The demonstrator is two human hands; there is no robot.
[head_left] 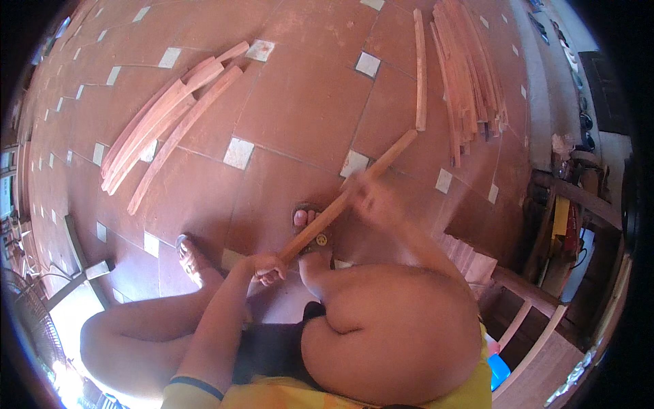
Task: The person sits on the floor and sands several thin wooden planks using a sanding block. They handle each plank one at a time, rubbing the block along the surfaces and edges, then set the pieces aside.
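Observation:
A long, narrow wooden strip (321, 223) slants across the space between my legs, its far end up and to the right. My left hand (269, 268) is closed around the near end. Farther along the strip, my right hand (369, 199) is wrapped over the wood, slightly blurred. Whether anything else is inside the right hand is hidden. Just beyond the strip's far end, another wooden strip (420, 75) lies on the tiled floor (300, 102). My sandalled right foot (304, 217) is partly behind the held strip.
Several curved wooden strips (163, 129) lie at the far left. A larger bundle of strips (470, 75) is at the far right. Close on the right stand wooden frame pieces (531, 290) and a stack of wood blocks (470, 259). A fan (30, 327) is at the left edge.

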